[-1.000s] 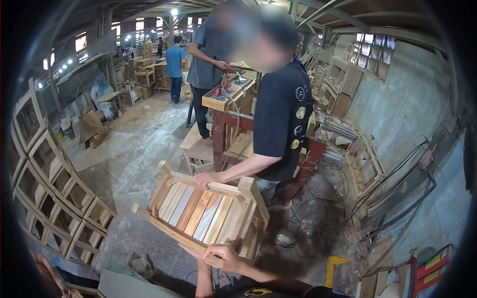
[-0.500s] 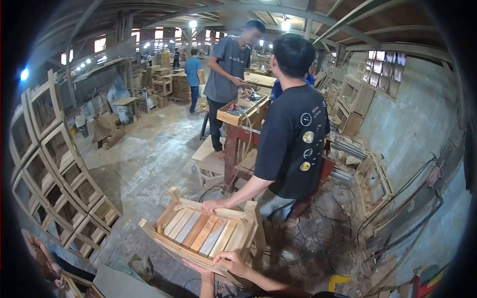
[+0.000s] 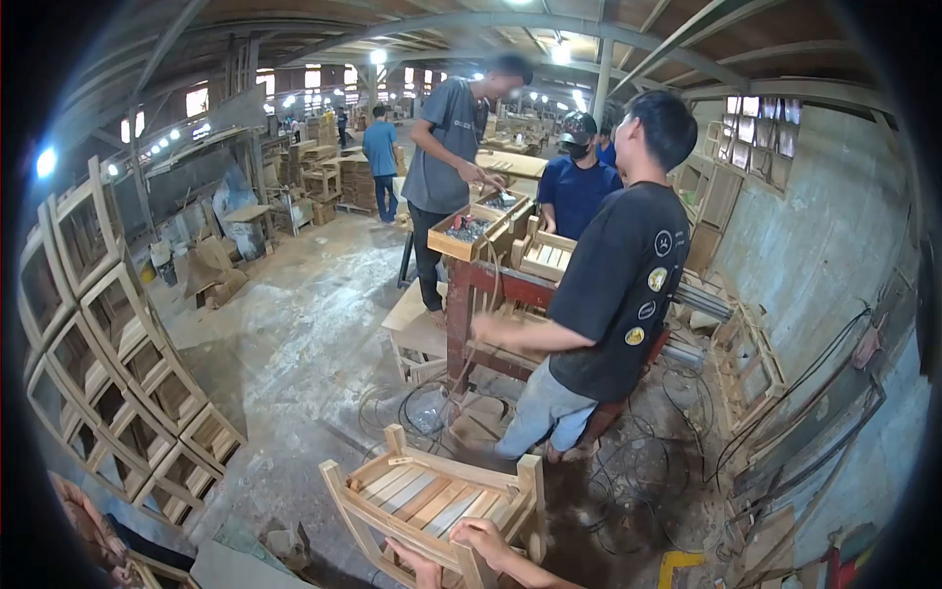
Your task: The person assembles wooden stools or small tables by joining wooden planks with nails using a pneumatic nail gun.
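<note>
A small wooden piece with a slatted top and four posts (image 3: 432, 499) is low in the middle of the head view. Under its near rail my left hand (image 3: 416, 563) has its fingers wrapped around the wood. My right hand (image 3: 481, 537) grips the same piece at the near right, fingers curled over the edge beside the corner post. The lower ends of the near posts are partly hidden by my hands and the frame's lower edge.
A person in a black shirt (image 3: 628, 285) stands ahead beside a red bench (image 3: 515, 285) with a parts tray (image 3: 461, 245). Two more people are across it. Stacked wooden frames (image 3: 128, 344) lean at left. Cables (image 3: 638, 481) lie on the floor at right.
The person in black has let go of the slatted piece, turned and moved their arm up toward the bench. The piece and my hands now appear lower in view.
</note>
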A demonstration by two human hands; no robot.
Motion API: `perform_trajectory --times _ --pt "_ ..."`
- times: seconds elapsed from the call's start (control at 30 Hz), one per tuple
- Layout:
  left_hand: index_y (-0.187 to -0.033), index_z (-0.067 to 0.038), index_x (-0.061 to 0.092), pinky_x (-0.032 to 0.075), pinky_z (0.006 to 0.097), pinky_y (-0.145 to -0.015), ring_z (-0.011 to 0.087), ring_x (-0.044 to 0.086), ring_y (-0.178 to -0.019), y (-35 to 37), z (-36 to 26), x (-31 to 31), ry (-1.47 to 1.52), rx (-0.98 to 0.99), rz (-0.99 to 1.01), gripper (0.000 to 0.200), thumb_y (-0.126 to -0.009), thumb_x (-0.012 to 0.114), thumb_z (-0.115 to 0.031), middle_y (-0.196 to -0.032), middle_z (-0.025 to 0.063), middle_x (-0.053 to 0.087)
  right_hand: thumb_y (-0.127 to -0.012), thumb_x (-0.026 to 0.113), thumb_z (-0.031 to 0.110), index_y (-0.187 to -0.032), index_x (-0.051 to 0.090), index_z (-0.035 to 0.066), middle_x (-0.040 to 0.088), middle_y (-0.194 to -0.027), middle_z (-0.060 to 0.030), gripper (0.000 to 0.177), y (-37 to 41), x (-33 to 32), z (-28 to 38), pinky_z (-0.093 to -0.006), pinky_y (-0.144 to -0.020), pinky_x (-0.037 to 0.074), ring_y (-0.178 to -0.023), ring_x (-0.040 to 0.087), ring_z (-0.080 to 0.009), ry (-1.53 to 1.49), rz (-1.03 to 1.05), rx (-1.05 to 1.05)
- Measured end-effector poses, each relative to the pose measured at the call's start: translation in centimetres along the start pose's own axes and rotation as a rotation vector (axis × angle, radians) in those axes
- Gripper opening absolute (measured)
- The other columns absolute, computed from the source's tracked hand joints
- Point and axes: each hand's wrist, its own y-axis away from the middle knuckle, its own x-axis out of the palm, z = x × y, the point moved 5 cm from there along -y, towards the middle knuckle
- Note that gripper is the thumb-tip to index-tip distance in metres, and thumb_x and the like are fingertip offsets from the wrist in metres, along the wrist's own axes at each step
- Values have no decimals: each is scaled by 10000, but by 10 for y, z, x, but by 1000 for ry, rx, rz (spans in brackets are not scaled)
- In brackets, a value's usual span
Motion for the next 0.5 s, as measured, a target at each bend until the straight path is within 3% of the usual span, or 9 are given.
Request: perform_trajectory --times 0.1,0.13,0.23,0.33,0.43,0.5 --pt "-1450 -131 336 303 397 -1089 266 396 -1287 -32 15 -79 -146 -2 -119 736 -930 369 -650 -1455 73 370 -857 523 57 -824 654 -12 650 -853 -50 152 -3 -4 -11 -247 -819 440 -857 580 -111 88 -31 -22" --pt "-1434 -97 350 307 374 -1085 256 403 -1275 -27 19 -73 -86 -43 -127 732 -932 401 -627 -1433 71 389 -835 555 59 -816 646 -8 641 -852 -50 115 -3 -4 -9 -245 -814 436 -860 575 -111 9 -27 -6" --pt "-1418 -85 365 305 375 -1086 260 414 -1256 -27 18 -62 -49 -61 -35 740 -922 422 -631 -1406 74 411 -864 554 210 -817 647 1 634 -858 -60 234 3 -2 8 -254 -814 436 -864 572 -116 141 36 -38" --pt "-1414 -101 369 322 397 -1075 258 420 -1252 -19 20 -47 -73 -108 -78 732 -913 440 -630 -1384 69 428 -882 499 406 -806 644 -13 633 -832 -82 450 -4 -12 16 -264 -809 439 -849 590 -150 67 258 -75" --pt "-1409 -100 369 345 417 -1059 259 417 -1257 -9 25 -26 -8 -165 -53 741 -902 462 -632 -1374 76 433 -905 398 562 -795 643 -35 624 -757 -110 654 -30 -10 31 -305 -762 462 -771 607 -211 2 694 55" --pt "-1345 -72 422 394 436 -1011 279 478 -1178 0 27 -14 64 -257 -59 789 -836 541 -664 -1297 108 493 -916 384 596 -745 624 -33 603 -691 -117 695 -35 2 29 -330 -712 468 -699 598 -238 -243 896 334"
